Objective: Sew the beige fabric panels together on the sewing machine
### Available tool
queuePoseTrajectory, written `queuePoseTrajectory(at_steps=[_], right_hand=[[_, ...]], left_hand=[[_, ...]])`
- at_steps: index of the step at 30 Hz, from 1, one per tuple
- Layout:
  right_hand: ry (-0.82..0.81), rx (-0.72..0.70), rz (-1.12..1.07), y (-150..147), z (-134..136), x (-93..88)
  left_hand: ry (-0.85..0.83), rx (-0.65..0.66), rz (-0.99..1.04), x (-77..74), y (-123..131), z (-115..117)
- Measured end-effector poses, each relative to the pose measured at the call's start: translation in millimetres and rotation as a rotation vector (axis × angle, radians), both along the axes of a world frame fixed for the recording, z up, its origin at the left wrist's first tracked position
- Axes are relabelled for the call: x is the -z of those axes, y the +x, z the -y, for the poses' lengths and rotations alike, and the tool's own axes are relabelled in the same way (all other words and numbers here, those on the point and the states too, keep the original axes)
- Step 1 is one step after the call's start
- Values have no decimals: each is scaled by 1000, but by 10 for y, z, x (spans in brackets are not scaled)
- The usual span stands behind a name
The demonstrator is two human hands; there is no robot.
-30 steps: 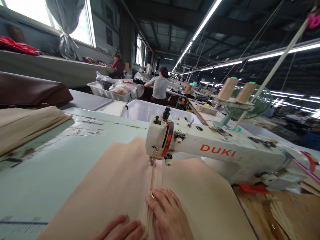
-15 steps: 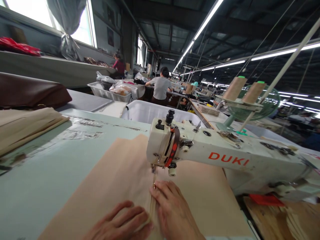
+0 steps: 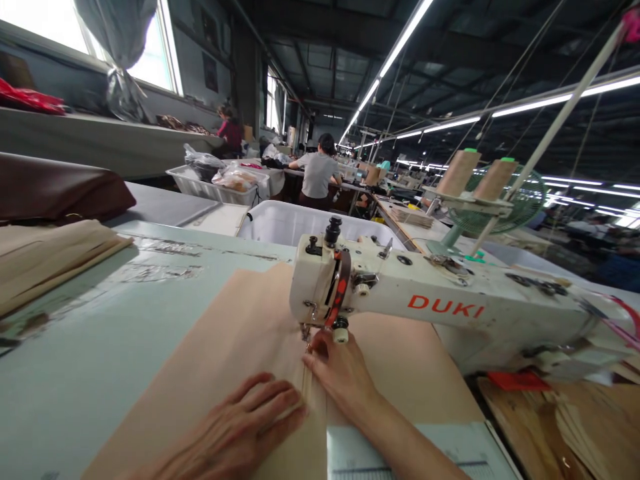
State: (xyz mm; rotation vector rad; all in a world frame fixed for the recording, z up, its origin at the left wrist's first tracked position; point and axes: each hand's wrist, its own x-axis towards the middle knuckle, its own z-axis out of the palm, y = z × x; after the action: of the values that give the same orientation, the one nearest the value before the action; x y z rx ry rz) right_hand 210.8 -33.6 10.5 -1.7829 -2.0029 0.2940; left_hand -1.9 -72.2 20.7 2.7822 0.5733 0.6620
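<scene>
A large beige fabric panel (image 3: pixel 235 347) lies flat under the head of a white sewing machine (image 3: pixel 380 287) marked DUKI. Down the panel, toward me, runs a narrow zipper strip (image 3: pixel 306 387) from the presser foot (image 3: pixel 305 331). My right hand (image 3: pixel 345 373) is just in front of the foot, its thumb and forefinger pinched at a small copper-coloured zipper pull (image 3: pixel 309 348). Left of the strip, my left hand (image 3: pixel 260 413) rests flat on the fabric with fingers stretched out, their tips by the strip. The needle tip is too small to make out.
Folded beige pieces (image 3: pixel 55 257) and a dark red leather item (image 3: pixel 60 187) lie at the left. Behind the machine stands a white bin (image 3: pixel 300 217). Thread cones (image 3: pixel 459 173) and a green fan (image 3: pixel 520 200) are at the right. Another person (image 3: pixel 317 170) sits farther back.
My right hand has moved forward to the presser foot, its fingers now pinched. The fabric and zipper pull have moved forward, baring table at the lower right. My left hand has slid slightly forward.
</scene>
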Motion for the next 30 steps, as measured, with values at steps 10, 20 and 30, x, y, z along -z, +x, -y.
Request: queuePoseTrajectory(at_steps=[10,20,30], right_hand=[[87,66,72,-85,-87,222],[139,23,67,107,-222,188],[260,-108,-23,213,-19,114]], left_hand=[[-74,8,-79,-80,-54,19],[-203,-29,-149,-202,-36,45],[-214,-32,-230,-209,-12,-256]])
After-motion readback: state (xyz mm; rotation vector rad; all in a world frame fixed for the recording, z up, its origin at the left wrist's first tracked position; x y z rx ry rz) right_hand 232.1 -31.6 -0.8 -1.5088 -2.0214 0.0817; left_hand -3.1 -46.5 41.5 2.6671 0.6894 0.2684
